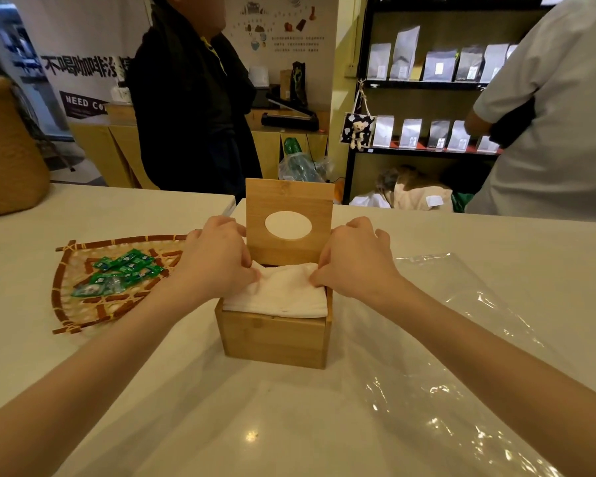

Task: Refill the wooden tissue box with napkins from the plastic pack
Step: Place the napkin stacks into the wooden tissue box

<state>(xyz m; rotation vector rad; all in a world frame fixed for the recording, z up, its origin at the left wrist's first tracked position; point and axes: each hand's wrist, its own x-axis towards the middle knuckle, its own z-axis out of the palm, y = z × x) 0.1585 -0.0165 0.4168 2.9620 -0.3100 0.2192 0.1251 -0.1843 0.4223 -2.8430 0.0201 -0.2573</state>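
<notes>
Near the tabletop's (289,425) left edge, a woven tray (83,304) is holding green packets (124,273). We are pinching the napkins (279,290) with our left hand (217,259), its grip closing on their left edge, in the open box (272,339) mid-tabletop. Our right hand (351,259) is gripping their right edge. The plastic (461,356) is lying flat rightward.

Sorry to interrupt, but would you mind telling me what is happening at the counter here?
A person is refilling a wooden tissue box on the white counter. Its lid stands open, and the left hand and right hand press a stack of white napkins down into it. The plastic pack lies flat and emptied to the right; a woven tray of green sachets sits to the left.
</notes>
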